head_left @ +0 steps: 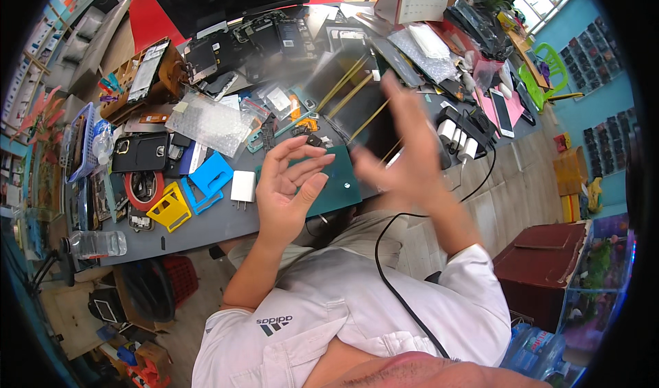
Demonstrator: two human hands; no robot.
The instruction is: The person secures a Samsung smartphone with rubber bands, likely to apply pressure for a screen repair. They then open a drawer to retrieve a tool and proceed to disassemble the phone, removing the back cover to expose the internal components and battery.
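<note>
My left hand (288, 185) is over the front edge of the desk, palm turned up, fingers loosely curled and apart, with nothing in it. Beneath and beside it lies a dark green mat (336, 189). My right hand (412, 147), smeared by motion, is at the right side of a dark flat panel (377, 117) with several yellow bands (347, 89) across it. Whether it grips the panel or only passes over it, I cannot tell. A white plug charger (243, 187) stands left of my left hand. Small parts and an orange flex cable (302, 113) lie beyond it.
Blue (209, 176) and yellow (169, 208) phone stands, a red tape roll (144, 190) and bubble wrap (209, 123) crowd the left. A wooden organizer (154, 79) and monitor (230, 3) stand behind. At right are white chargers (456, 137), a phone (502, 112) and a black cable (381, 250).
</note>
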